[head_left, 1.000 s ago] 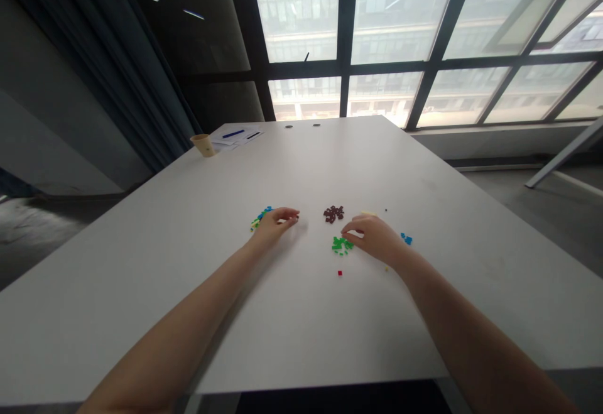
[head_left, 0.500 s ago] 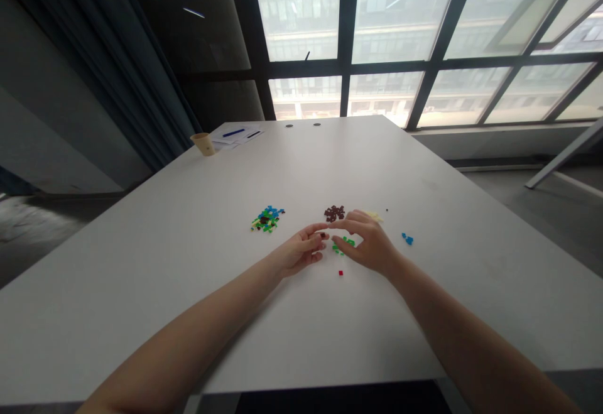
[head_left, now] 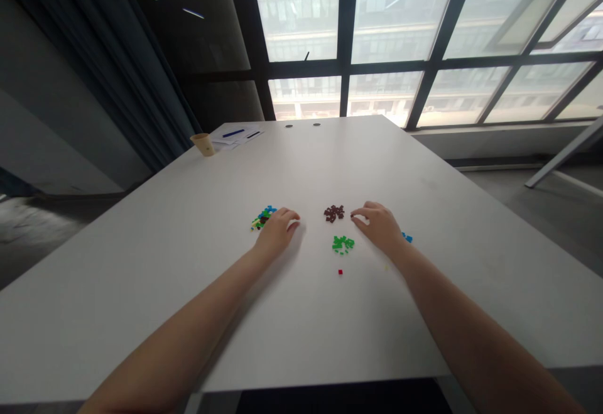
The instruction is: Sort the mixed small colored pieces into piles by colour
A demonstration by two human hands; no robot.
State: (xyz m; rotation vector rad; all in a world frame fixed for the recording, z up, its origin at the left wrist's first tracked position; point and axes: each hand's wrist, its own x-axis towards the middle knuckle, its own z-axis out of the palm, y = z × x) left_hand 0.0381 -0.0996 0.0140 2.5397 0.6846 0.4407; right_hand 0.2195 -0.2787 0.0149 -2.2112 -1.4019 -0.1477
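White table (head_left: 301, 338), big windows (head_left: 396, 24) behind; L hand (head_left: 277, 228), R hand (head_left: 380, 227) fingers loosely curled, gripping nothing

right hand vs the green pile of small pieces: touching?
Apart. The head view shows bare white table between the right hand and the green pile; the fingertips point toward the dark brown pile instead.

No text, label or number is legible anywhere on the table (head_left: 188, 263).
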